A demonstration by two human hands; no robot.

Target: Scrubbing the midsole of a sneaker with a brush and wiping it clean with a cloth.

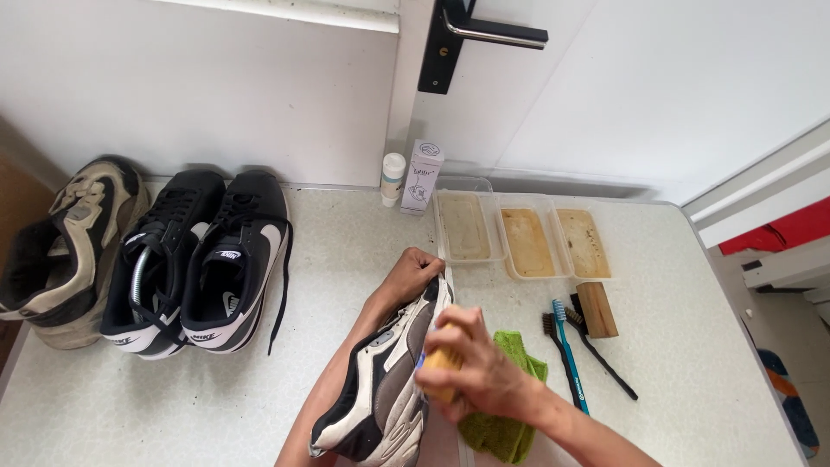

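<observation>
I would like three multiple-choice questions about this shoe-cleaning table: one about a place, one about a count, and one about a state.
1. Where does the green cloth lie?
A. beside the door handle
B. under the right hand
C. inside a tray

2. How many trays stand in the row?
A. two
B. three
C. five

3. What is the state of the shoe in the left hand?
A. held up on its side
B. flat among the other shoes
C. in a tray

Answers: 1 B, the cloth shows just below that hand. 2 B, three trays stand side by side. 3 A, the left hand grips its end and the right presses a brush to it.
</observation>
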